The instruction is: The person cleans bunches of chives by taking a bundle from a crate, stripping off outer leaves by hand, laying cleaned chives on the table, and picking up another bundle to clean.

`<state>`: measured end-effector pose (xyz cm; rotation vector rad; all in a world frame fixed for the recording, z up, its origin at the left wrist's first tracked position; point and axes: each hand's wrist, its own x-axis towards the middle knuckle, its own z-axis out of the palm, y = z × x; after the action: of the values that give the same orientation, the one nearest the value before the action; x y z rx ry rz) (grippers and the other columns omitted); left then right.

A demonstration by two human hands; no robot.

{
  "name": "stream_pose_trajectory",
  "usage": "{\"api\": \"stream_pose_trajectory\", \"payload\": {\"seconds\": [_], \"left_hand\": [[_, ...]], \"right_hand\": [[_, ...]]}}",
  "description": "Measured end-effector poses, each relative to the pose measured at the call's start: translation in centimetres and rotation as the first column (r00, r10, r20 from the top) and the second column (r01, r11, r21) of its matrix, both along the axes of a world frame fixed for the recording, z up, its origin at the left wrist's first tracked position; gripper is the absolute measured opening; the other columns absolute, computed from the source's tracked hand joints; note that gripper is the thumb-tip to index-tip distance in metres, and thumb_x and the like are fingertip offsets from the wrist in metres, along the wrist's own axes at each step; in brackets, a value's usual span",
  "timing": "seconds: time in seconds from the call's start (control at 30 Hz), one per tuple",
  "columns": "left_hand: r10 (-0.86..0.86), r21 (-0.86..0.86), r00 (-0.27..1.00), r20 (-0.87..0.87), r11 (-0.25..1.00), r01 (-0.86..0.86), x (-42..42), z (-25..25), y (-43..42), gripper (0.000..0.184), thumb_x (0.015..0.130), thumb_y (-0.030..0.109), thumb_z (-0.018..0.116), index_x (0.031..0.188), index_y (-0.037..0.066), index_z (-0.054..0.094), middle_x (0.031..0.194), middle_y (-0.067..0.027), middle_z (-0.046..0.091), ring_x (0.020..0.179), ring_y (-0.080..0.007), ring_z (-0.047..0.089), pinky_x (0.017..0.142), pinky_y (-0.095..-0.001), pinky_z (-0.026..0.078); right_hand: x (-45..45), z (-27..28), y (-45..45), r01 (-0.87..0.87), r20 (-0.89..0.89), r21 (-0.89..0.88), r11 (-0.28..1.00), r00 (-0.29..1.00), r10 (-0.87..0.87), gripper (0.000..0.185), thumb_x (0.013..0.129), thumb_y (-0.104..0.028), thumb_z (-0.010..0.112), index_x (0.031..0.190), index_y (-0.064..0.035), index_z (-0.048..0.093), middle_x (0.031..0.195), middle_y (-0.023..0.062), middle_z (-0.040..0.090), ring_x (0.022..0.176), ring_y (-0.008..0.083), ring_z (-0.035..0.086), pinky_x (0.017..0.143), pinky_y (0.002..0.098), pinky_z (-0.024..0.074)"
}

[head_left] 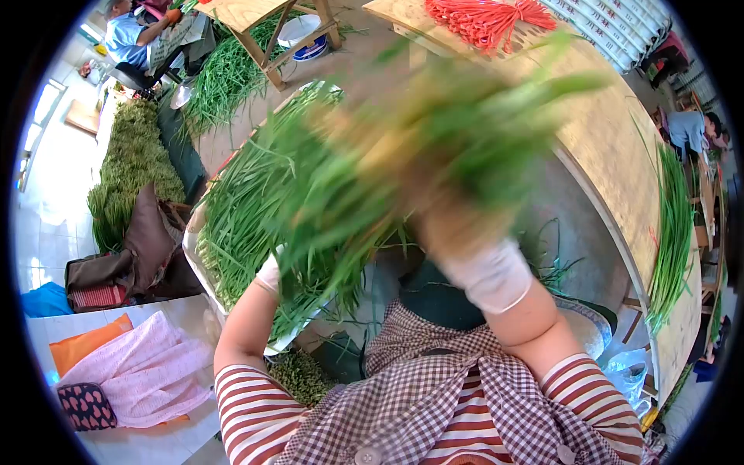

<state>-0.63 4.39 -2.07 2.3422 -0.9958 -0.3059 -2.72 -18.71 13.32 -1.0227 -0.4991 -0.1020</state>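
Observation:
A loose bunch of long green chives [504, 139], some leaves yellowed, sweeps in front of me, smeared by motion. My right hand [457, 225], in a stained glove with a white cuff, is closed around its lower part. My left hand [271, 273], also in a white glove, reaches in among the chives [256, 186] heaped in a white-rimmed tub [191, 240]. Leaves hide its fingers, so whether it grips any cannot be told.
To my right curves a wooden table [597, 132] bearing red ties [496, 19] and a neat row of chives [673, 232]. A bucket [298, 31] stands near another wooden table [240, 12]. A person in blue [128, 39] sits at the far left. Pink cloth [143, 364] lies at lower left.

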Motion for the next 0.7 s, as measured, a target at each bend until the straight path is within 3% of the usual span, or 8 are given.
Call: {"api": "stream_pose_trajectory", "payload": {"seconds": [0.2, 0.23, 0.27, 0.33, 0.47, 0.57, 0.63, 0.7], "left_hand": [[0.128, -0.751, 0.936, -0.327, 0.566, -0.34, -0.1, -1.3, 6.3, 0.04, 0.094, 0.019, 0.053, 0.131, 0.004, 0.049, 0.132, -0.0145, 0.052, 0.12, -0.0246, 0.051, 0.099, -0.038, 0.047], [0.228, -0.748, 0.971, 0.069, 0.656, -0.101, 2.4, -2.1, 7.9, 0.033, 0.093, 0.012, 0.054, 0.125, 0.004, 0.056, 0.126, -0.0122, 0.058, 0.117, -0.0221, 0.054, 0.097, -0.0338, 0.048], [0.638, -0.463, 0.744, -0.2, 0.607, -0.646, 1.9, 1.7, 8.8, 0.033, 0.087, 0.003, 0.058, 0.12, 0.006, 0.061, 0.117, -0.0115, 0.063, 0.11, -0.0214, 0.058, 0.094, -0.0334, 0.048], [0.893, -0.373, 0.377, -0.248, 0.271, -0.888, 2.8, 5.3, 11.2, 0.034, 0.087, -0.003, 0.056, 0.121, 0.003, 0.06, 0.112, -0.0075, 0.066, 0.099, -0.0174, 0.062, 0.088, -0.0254, 0.05], [0.83, -0.42, 0.526, 0.187, 0.551, -0.721, 2.4, 8.7, 10.3, 0.035, 0.084, -0.002, 0.061, 0.115, 0.013, 0.066, 0.112, -0.0052, 0.067, 0.094, -0.0172, 0.063, 0.088, -0.0278, 0.051], [0.525, -0.232, 0.844, -0.108, 0.812, -0.535, -0.2, 8.2, 0.4, 0.032, 0.082, 0.006, 0.067, 0.113, 0.013, 0.066, 0.11, -0.0067, 0.068, 0.102, -0.018, 0.063, 0.093, -0.0323, 0.049], [0.398, -0.078, 0.878, -0.266, 0.899, -0.431, -0.4, 4.0, -2.7, 0.035, 0.079, 0.011, 0.07, 0.114, 0.011, 0.065, 0.111, -0.0093, 0.067, 0.103, -0.0224, 0.063, 0.091, -0.032, 0.05], [0.406, -0.063, 0.914, 0.014, 0.913, -0.404, 0.1, 1.6, -5.2, 0.032, 0.078, 0.01, 0.07, 0.109, 0.01, 0.065, 0.106, -0.0111, 0.067, 0.098, -0.0262, 0.063, 0.086, -0.0345, 0.051]], "right_hand": [[2.1, -3.4, -1.7, 0.285, -0.715, 0.461, 0.84, 0.68, 0.162, 0.018, 0.085, -0.021, 0.07, 0.089, -0.0076, 0.058, 0.083, 0.0039, 0.062, 0.078, 0.016, 0.062, 0.07, 0.0327, 0.055], [0.1, -4.3, -0.8, 0.252, -0.753, 0.421, 0.871, 0.633, 0.181, 0.018, 0.083, -0.02, 0.072, 0.086, -0.0084, 0.058, 0.081, 0.004, 0.061, 0.074, 0.0161, 0.061, 0.069, 0.0335, 0.054], [-2.6, -5.4, -0.1, 0.216, -0.793, 0.381, 0.899, 0.577, 0.197, 0.019, 0.082, -0.019, 0.073, 0.083, -0.0091, 0.058, 0.079, 0.0042, 0.061, 0.069, 0.0163, 0.06, 0.068, 0.0343, 0.053], [-7.1, -8.5, 0.4, -0.06, -0.771, 0.434, 0.899, 0.491, 0.405, 0.017, 0.081, -0.016, 0.074, 0.084, -0.01, 0.058, 0.08, 0.0041, 0.06, 0.07, 0.0165, 0.06, 0.07, 0.0344, 0.0515], [-8.6, -11.8, 1.6, -0.075, -0.752, 0.282, 0.957, 0.602, 0.268, 0.019, 0.079, -0.018, 0.077, 0.088, -0.0099, 0.062, 0.091, 0.0048, 0.065, 0.086, 0.018, 0.061, 0.081, 0.0344, 0.0489], [-4.4, -13.5, 0.8, 0.136, -0.886, -0.002, 0.991, 0.459, -0.064, 0.021, 0.077, -0.015, 0.077, 0.092, -0.0085, 0.063, 0.095, 0.0053, 0.064, 0.102, 0.0205, 0.057, 0.097, 0.0382, 0.0393], [-3.6, -14.1, 0.0, 0.261, -0.911, 0.03, 0.965, 0.405, -0.081, 0.022, 0.078, -0.009, 0.075, 0.095, -0.0042, 0.061, 0.093, 0.0065, 0.064, 0.088, 0.0188, 0.06, 0.083, 0.033, 0.047], [-3.6, -13.8, -0.8, 0.309, -0.917, -0.005, 0.951, 0.379, -0.128, 0.022, 0.079, -0.004, 0.073, 0.097, -0.002, 0.06, 0.091, 0.0066, 0.064, 0.079, 0.0168, 0.06, 0.074, 0.0296, 0.0494]]}}
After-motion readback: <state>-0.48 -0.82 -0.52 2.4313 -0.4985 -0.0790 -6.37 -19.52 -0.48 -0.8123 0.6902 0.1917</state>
